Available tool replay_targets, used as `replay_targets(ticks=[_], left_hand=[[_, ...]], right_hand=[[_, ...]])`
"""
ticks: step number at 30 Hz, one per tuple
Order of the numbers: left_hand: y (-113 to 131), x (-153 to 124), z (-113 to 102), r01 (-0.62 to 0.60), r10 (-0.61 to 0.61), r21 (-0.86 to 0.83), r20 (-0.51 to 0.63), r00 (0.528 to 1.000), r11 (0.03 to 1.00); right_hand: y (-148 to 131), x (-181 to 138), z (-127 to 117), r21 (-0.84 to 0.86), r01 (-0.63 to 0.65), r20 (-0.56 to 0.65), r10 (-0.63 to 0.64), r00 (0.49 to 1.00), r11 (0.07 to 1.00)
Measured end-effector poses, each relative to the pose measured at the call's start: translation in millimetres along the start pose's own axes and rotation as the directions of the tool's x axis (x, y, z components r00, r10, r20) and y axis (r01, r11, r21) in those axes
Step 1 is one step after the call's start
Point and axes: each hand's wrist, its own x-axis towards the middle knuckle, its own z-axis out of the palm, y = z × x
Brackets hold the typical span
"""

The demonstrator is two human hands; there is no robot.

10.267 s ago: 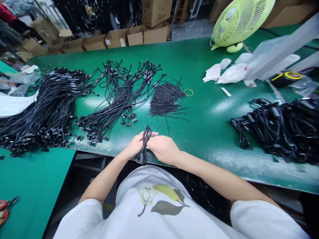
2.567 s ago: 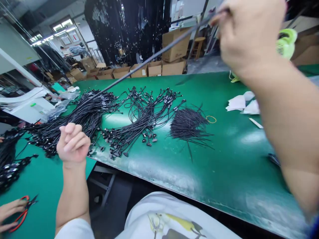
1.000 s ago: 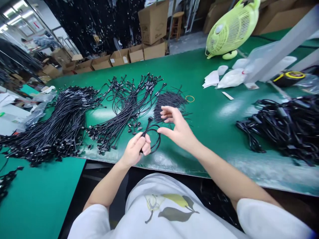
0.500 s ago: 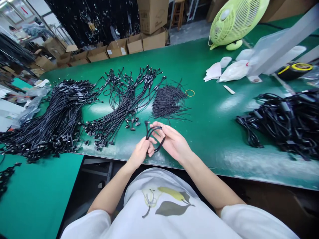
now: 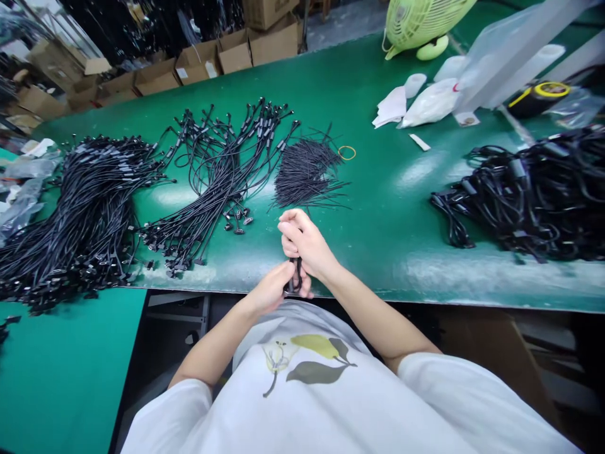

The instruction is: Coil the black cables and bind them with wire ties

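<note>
Close to the table's front edge, my left hand [image 5: 273,287] is closed round a coiled black cable [image 5: 297,272]. Only a short dark stretch of the coil shows between my hands. My right hand [image 5: 307,246] sits just above, its fingers curled in and closed on the upper part of the coil; the fingers hide most of it. Just beyond the hands lies a heap of thin black ties [image 5: 305,170]. To its left, loose black cables [image 5: 222,183] with small connectors are spread on the green table [image 5: 373,252].
A larger bundle of cables [image 5: 89,214] lies far left, and coiled cables [image 5: 524,195] are piled at right. A yellow rubber band [image 5: 346,152], a white bag [image 5: 430,110], a tape measure [image 5: 539,99] and a green fan [image 5: 420,25] are farther back. Cardboard boxes [image 5: 198,63] line the far edge.
My right hand has shifted left and in over the cable, its fingers now curled. The cable loop, open to view before, is now gathered and mostly covered. The camera view has tipped down.
</note>
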Motion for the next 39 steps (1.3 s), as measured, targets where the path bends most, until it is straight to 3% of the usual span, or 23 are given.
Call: replay_targets(ticks=[2,4,9,12,13,15,17,18,19,21,23,29,31,34,36,38,39], left_hand=[[4,-2,6,0.121,-0.11,-0.187,0.071,0.991,0.975],[9,-3,12,0.157,-0.134,-0.273,0.101,0.986,0.949],[13,0,21,0.094,-0.09,-0.307,0.024,0.996,0.947],[11,2,17,0.046,-0.059,-0.24,-0.047,0.997,0.97],[12,3,13,0.033,-0.047,-0.193,-0.07,0.996,0.981],[13,3,4,0.027,-0.033,-0.067,-0.09,0.995,0.997],[15,1,-6,0.063,-0.055,0.111,-0.071,0.996,0.992],[15,0,-9,0.088,-0.078,0.211,-0.054,0.995,0.974],[15,-1,-12,0.111,-0.104,0.308,-0.037,0.994,0.945],[14,-3,-16,0.136,-0.15,0.466,-0.007,0.989,0.874],[10,-5,-17,0.135,-0.179,0.567,0.022,0.984,0.813],[6,0,-15,0.092,-0.151,0.67,0.03,0.988,0.736],[8,4,-13,0.04,-0.097,0.77,0.029,0.995,0.636],[12,9,-12,-0.056,-0.004,0.931,0.062,0.998,0.362],[14,14,-13,-0.073,0.027,0.971,0.069,0.997,0.227],[14,20,-15,-0.049,0.044,0.979,0.041,0.998,0.195],[13,22,-17,-0.033,0.045,0.973,0.023,0.999,0.228]], right_hand=[[-3,3,-3,-0.077,-0.008,0.064,0.013,0.998,0.997],[-6,4,-4,-0.139,0.002,0.092,0.011,0.996,0.99],[-9,10,-4,-0.194,0.055,0.082,-0.04,0.996,0.979],[-19,10,-17,-0.438,0.231,0.145,-0.186,0.972,0.869],[-24,8,-23,-0.556,0.342,0.215,-0.266,0.94,0.757],[-34,0,-36,-0.71,0.583,0.481,-0.334,0.811,0.394],[-39,-11,-47,-0.648,0.761,0.747,-0.193,0.636,0.0],[-39,-17,-51,-0.571,0.806,0.82,-0.077,0.567,-0.153],[-38,-23,-55,-0.499,0.822,0.851,0.022,0.524,-0.274],[-32,-31,-60,-0.406,0.806,0.849,0.148,0.506,-0.43],[-26,-36,-64,-0.364,0.802,0.836,0.213,0.505,-0.474],[-22,-34,-75,-0.358,0.816,0.839,0.227,0.494,-0.453],[-23,-32,-76,-0.343,0.803,0.823,0.255,0.507,-0.488],[-20,-29,-77,-0.36,0.773,0.784,0.28,0.554,-0.522],[-15,-26,-77,-0.396,0.755,0.754,0.284,0.593,-0.523],[-13,-22,-77,-0.435,0.746,0.726,0.294,0.622,-0.503],[-14,-18,-76,-0.454,0.753,0.719,0.304,0.626,-0.476]])
